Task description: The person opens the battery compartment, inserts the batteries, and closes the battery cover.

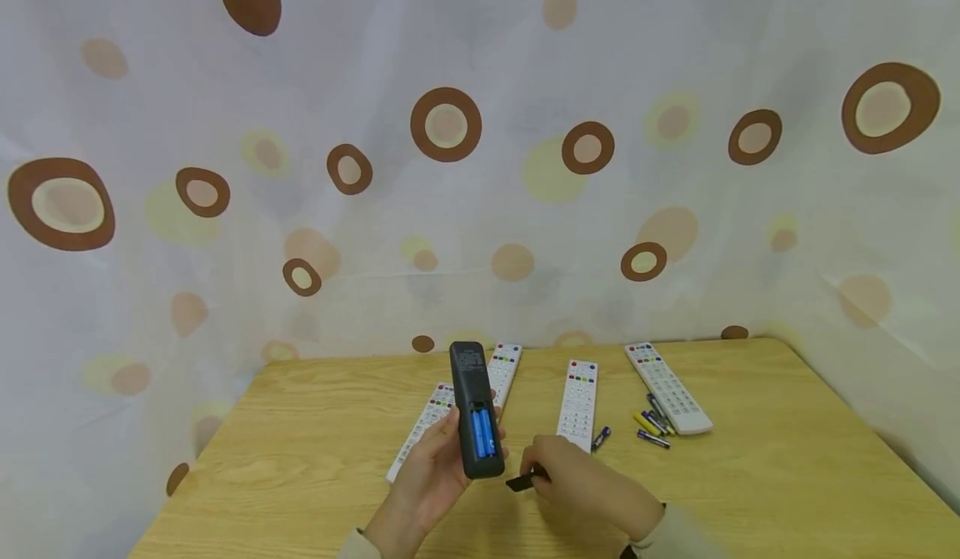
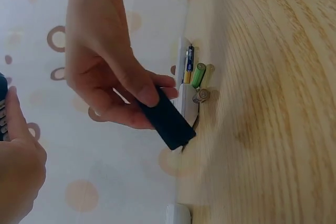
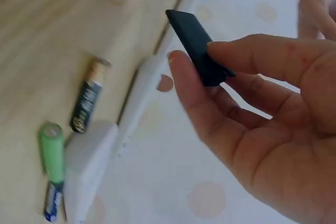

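Note:
My left hand [image 1: 431,476] grips a black remote control [image 1: 470,376], its back turned up toward the head camera. The battery compartment is uncovered, and two blue batteries [image 1: 483,434] lie in it side by side. Just right of the remote, my right hand [image 1: 573,471] holds a small black battery cover [image 1: 519,482]. In the right wrist view the cover [image 3: 193,40] is pinched between thumb and fingers, with most of its length sticking out. The left wrist view shows the same cover [image 2: 167,124] under the right thumb, apart from the remote.
Two white remotes [image 1: 416,438] [image 1: 508,363] lie partly behind the black one. Another white remote [image 1: 579,396] is beyond my right hand. A fourth white remote [image 1: 670,388] lies farther right, with several loose batteries [image 1: 654,440] beside it. One battery [image 1: 601,438] lies alone. A patterned curtain [image 1: 480,209] hangs behind the table [image 1: 300,434].

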A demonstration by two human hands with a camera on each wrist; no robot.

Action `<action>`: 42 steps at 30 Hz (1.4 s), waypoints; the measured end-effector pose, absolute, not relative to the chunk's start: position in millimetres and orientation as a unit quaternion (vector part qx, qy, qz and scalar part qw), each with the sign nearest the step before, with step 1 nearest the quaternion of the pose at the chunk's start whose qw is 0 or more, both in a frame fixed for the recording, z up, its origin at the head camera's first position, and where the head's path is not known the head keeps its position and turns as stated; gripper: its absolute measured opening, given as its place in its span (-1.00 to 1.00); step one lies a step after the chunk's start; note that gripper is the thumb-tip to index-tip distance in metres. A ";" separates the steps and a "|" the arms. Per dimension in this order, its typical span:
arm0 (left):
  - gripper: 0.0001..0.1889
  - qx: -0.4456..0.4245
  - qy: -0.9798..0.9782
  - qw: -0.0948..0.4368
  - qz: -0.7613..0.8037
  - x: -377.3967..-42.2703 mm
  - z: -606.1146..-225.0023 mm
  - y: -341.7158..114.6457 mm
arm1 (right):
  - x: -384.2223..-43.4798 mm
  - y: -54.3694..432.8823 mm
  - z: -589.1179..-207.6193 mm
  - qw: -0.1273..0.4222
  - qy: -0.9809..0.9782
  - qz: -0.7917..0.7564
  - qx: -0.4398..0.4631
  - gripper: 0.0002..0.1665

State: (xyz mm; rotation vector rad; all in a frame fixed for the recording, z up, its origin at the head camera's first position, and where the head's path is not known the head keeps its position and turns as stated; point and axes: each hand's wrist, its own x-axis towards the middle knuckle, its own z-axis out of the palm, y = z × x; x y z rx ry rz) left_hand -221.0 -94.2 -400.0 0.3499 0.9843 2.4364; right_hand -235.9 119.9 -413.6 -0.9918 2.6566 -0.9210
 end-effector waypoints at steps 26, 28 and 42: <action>-0.41 0.109 0.366 0.246 0.891 -218.7 -397.9 -90.6 | -226.7 141.1 -368.3 -0.149 0.834 -0.490 -0.204 -0.88; -0.41 0.110 0.366 0.247 0.890 -219.0 -398.0 -89.9 | -226.0 142.8 -367.0 -0.161 0.821 -0.509 -0.203 -0.87; -0.46 0.122 0.370 0.256 0.885 -220.3 -402.6 -85.4 | -223.4 134.8 -353.8 -0.076 0.718 -0.624 -0.299 -0.84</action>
